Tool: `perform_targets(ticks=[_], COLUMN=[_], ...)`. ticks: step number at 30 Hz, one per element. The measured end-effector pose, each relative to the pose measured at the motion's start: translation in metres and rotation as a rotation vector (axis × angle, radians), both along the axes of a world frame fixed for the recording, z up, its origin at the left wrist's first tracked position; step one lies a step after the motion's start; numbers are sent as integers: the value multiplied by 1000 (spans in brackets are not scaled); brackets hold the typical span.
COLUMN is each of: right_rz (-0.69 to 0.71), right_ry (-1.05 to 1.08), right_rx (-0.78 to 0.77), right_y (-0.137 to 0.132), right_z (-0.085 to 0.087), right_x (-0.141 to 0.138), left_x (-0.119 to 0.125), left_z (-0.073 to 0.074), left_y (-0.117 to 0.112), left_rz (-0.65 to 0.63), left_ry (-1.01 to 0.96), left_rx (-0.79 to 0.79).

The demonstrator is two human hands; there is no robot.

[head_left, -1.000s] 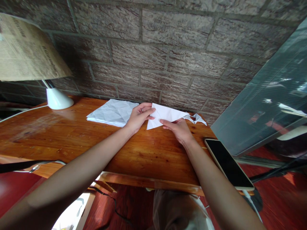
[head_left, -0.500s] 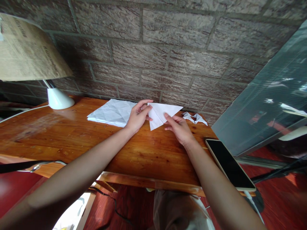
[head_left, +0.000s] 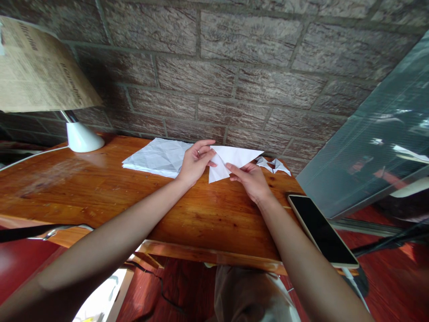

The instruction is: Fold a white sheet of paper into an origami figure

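Observation:
A white folded paper triangle [head_left: 231, 158] is held just above the wooden table [head_left: 100, 192], near the brick wall. My left hand [head_left: 194, 163] pinches its left corner with thumb and fingers. My right hand [head_left: 250, 179] grips the paper's lower edge from the right, fingers closed on it. Left of my left hand lies a stack of creased white sheets [head_left: 157, 157]. Two small folded paper shapes [head_left: 272, 165] sit on the table behind my right hand.
A lamp with a white base [head_left: 82, 137] and a newsprint shade [head_left: 40, 71] stands at the table's back left. A dark phone [head_left: 321, 230] lies at the table's right edge. A glass panel [head_left: 375, 134] leans at the right.
The paper has been folded from a wide flat triangle into a narrower one. My right hand moved up onto its lower edge; my left hand has stayed at the left corner.

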State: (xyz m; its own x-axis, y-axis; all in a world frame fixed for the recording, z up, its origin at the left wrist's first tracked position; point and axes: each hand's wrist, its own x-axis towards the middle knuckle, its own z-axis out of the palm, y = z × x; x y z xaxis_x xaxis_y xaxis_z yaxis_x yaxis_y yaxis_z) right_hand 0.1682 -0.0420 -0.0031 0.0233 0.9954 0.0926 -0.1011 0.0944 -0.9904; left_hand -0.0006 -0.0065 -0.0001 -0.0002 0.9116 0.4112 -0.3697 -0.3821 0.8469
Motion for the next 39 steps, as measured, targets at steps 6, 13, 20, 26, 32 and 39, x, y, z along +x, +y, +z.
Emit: perform_targets(ticks=[6,13,20,26,32,39], right_rz=[69,109,88,32,28,36], right_ry=[42,136,107,201,196,179], right_rx=[-5,-32,-57,-93,-117,-124], right_y=[-3,-6,-4,-3,-3,-3], right_z=[1,5,1,4,4,5], right_x=[-4,-6,-4,-3,-2,-2], left_x=[2,3,2,-4,-8,-5], left_z=[1,0,1,8,10,6], left_y=[0,-1,-2,-2,-1,0], left_rz=[109,108,42,-96,-153,-163], left_ry=[-68,-70,-107,-139,-107,-69], left_rx=[-48,-117,-176,-254,-266,-211])
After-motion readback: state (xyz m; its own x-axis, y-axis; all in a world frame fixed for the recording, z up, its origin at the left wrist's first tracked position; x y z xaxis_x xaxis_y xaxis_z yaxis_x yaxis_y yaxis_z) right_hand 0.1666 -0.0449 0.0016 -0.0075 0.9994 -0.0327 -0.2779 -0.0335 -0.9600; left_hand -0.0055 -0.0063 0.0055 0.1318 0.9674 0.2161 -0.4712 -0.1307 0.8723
